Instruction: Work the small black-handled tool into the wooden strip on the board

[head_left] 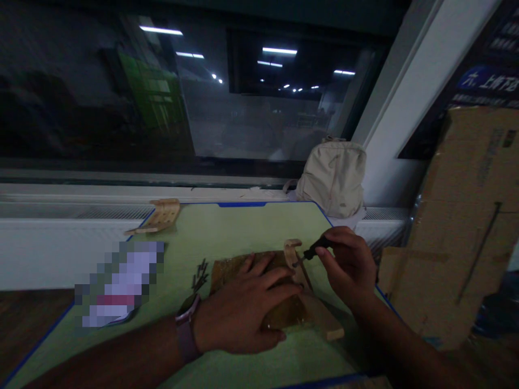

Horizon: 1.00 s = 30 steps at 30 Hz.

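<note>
Room lay open on the green mat [227, 227] behind the wooden board [226, 268], near its right edge under the flat, spread left hand [243, 308]; right hand [352, 267] pinched a screwdriver [314, 250].

Dim, underexposed head view; you're working in low light.
Strip lights [279, 51] glare as reflections in the window [243, 124]; mat [227, 227] faintly lit, your left hand [247, 308] and right hand [351, 265] murky, detail soft, edges bowed by the wide lens, one patch [119, 283] pixelated.
</note>
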Tool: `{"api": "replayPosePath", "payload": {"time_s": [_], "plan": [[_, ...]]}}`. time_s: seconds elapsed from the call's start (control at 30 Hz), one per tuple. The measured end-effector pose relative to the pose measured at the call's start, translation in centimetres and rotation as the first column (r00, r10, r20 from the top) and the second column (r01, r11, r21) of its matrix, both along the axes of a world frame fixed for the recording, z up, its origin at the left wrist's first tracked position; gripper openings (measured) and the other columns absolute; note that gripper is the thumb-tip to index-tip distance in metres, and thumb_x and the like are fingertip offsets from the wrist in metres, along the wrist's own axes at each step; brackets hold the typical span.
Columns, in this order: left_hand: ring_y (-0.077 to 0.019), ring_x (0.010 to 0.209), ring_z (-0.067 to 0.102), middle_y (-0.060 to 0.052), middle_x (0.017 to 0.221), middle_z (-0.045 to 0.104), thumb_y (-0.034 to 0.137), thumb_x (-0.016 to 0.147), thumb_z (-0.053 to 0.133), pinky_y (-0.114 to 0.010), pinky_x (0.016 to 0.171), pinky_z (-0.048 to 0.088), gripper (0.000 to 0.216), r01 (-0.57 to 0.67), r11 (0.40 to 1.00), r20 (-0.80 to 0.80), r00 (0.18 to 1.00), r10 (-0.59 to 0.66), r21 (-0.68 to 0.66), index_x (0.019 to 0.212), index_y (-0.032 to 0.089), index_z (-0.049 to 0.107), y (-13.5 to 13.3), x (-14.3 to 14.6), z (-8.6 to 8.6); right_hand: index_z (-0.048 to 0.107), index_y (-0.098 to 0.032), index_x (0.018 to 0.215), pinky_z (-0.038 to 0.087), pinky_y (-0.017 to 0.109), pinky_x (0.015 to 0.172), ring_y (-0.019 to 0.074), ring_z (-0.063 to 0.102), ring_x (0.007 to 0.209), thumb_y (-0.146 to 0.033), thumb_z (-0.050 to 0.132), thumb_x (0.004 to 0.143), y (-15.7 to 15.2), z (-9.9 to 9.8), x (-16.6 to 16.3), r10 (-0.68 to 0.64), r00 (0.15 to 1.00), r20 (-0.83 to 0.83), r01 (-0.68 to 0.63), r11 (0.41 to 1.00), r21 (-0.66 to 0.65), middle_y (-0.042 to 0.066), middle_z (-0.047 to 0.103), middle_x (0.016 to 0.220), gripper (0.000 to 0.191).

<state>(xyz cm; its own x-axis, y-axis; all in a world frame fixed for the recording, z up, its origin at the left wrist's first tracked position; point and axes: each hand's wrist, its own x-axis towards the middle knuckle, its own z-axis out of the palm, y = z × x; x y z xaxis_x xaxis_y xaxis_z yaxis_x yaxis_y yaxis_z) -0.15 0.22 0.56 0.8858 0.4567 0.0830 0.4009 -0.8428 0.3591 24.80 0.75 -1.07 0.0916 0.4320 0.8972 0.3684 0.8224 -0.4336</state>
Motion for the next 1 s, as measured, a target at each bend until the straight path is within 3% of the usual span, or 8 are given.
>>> {"api": "replayPosePath", "payload": {"time_s": [0.1, 0.27, 0.47, 0.63, 0.8, 0.9, 1.0], "plan": [[-0.0469, 0.156, 0.036, -0.006, 0.162, 0.055, 0.045, 0.087, 0.088, -0.074, 0.128, 0.027, 0.078, 0.001, 1.000, 0.007, 1.000, -0.001, 0.001, 0.156, 0.031, 0.055, 0.0, 0.1, -0.1, 0.073, -0.029, 0.118, 0.062, 0.037, 0.079, 0.0221, 0.072, 0.095, -0.022, 0.071, 0.101, -0.4, 0.2, -0.1, 0.001, 1.000, 0.019, 0.000, 1.000, -0.019, 0.006, 0.072, 0.101, 0.018], [-0.0450, 0.153, 0.039, -0.005, 0.159, 0.057, 0.047, 0.088, 0.087, -0.071, 0.129, 0.028, 0.076, 0.002, 1.000, 0.037, 0.999, -0.003, 0.012, 0.155, 0.033, 0.055, 0.1, 0.0, -0.3, 0.073, -0.029, 0.124, 0.067, 0.043, 0.088, 0.0250, 0.077, 0.109, -0.018, 0.064, 0.105, -1.2, 0.3, -0.4, 0.046, 0.997, 0.057, -0.040, 0.994, -0.097, 0.010, 0.079, 0.114, 0.023], [-0.0475, 0.155, 0.038, -0.007, 0.160, 0.056, 0.043, 0.086, 0.087, -0.075, 0.128, 0.027, 0.077, -0.002, 1.000, 0.016, 1.000, 0.002, 0.007, 0.156, 0.031, 0.055, 0.0, 0.0, -0.1, 0.070, -0.030, 0.116, 0.063, 0.035, 0.078, 0.0203, 0.072, 0.094, -0.018, 0.073, 0.099, -0.3, -0.3, -0.2, -0.011, 1.000, -0.022, 0.011, 0.999, -0.035, 0.005, 0.070, 0.101, 0.021], [-0.0476, 0.154, 0.038, -0.007, 0.161, 0.056, 0.044, 0.087, 0.087, -0.075, 0.128, 0.028, 0.078, -0.001, 1.000, 0.006, 1.000, 0.001, 0.005, 0.156, 0.031, 0.055, 0.0, 0.1, 0.0, 0.069, -0.028, 0.114, 0.063, 0.038, 0.080, 0.0221, 0.071, 0.096, -0.025, 0.069, 0.103, 0.2, -0.4, 0.0, -0.069, 0.998, 0.002, 0.069, 0.997, -0.036, 0.006, 0.070, 0.101, 0.011], [-0.0454, 0.153, 0.040, -0.006, 0.160, 0.057, 0.046, 0.086, 0.088, -0.073, 0.128, 0.029, 0.077, -0.002, 1.000, 0.024, 1.000, 0.002, 0.013, 0.155, 0.032, 0.055, 0.1, 0.0, -0.3, 0.071, -0.028, 0.121, 0.067, 0.043, 0.091, 0.0235, 0.077, 0.111, -0.019, 0.061, 0.107, -0.5, 0.0, -0.4, 0.040, 0.999, 0.022, -0.038, 0.997, -0.067, 0.009, 0.077, 0.116, 0.019], [-0.0453, 0.154, 0.039, -0.006, 0.159, 0.057, 0.047, 0.087, 0.087, -0.073, 0.127, 0.029, 0.078, -0.002, 1.000, 0.035, 0.999, 0.001, 0.021, 0.155, 0.033, 0.054, 0.1, 0.0, -0.4, 0.071, -0.029, 0.120, 0.069, 0.039, 0.085, 0.0207, 0.080, 0.103, -0.015, 0.064, 0.105, -0.7, 0.0, -0.4, 0.108, 0.994, -0.012, -0.109, 0.988, -0.109, 0.007, 0.076, 0.115, 0.022], [-0.0467, 0.155, 0.037, -0.006, 0.159, 0.057, 0.046, 0.087, 0.087, -0.074, 0.127, 0.030, 0.078, -0.002, 1.000, 0.026, 1.000, 0.002, 0.019, 0.155, 0.032, 0.055, 0.1, 0.1, -0.4, 0.069, -0.029, 0.118, 0.068, 0.034, 0.076, 0.0185, 0.078, 0.092, -0.016, 0.072, 0.101, -0.6, 0.0, -0.2, 0.078, 0.995, -0.065, -0.085, 0.990, -0.111, 0.005, 0.073, 0.108, 0.022]]}}
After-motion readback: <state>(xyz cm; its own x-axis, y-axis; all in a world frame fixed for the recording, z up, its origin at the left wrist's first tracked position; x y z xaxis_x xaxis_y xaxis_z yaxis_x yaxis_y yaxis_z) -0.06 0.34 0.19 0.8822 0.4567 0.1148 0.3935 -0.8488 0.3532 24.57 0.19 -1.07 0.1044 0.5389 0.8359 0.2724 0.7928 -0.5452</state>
